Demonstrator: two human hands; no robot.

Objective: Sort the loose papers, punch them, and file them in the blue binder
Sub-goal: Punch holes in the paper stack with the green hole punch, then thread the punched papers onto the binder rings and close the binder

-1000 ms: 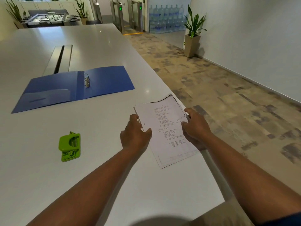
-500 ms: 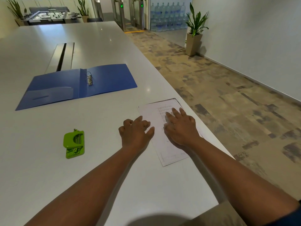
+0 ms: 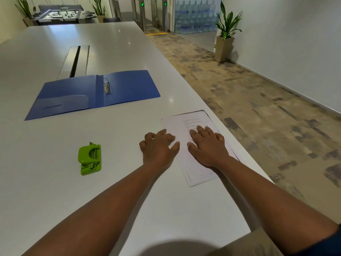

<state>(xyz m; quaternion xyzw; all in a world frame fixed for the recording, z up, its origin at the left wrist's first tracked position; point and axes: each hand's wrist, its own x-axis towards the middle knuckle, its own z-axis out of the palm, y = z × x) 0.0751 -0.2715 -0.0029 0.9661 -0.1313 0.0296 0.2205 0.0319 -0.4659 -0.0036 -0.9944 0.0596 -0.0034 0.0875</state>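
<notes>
A long, glossy white tabletop [image 3: 114, 43] runs away from me, with a narrow cable slot [image 3: 75, 60] sunk into its middle. To my right the floor is patchy brown-and-grey carpet, with a potted plant [image 3: 226, 34] against a plain pale wall and stacked water bottles [image 3: 195, 15] behind it.

The blue binder [image 3: 92, 94] lies open and flat on the tabletop, smooth plastic covers spread, its small metal rings [image 3: 106, 87] standing at the spine. Nearer me, well apart from it, sits a green plastic hole punch [image 3: 89, 159], squat and blocky. The papers [image 3: 184, 126] lie in a thin white stack near the tabletop's right edge, printed text facing up, the sheets slightly out of line at the top.

My right hand [image 3: 208, 146] rests flat on the stack, fingers spread, its grip wide and holding nothing. My left hand [image 3: 158, 146] lies palm-down just beside the stack's left edge, fingers loosely curled, thumb reaching toward the paper; its grip closes on nothing either.
</notes>
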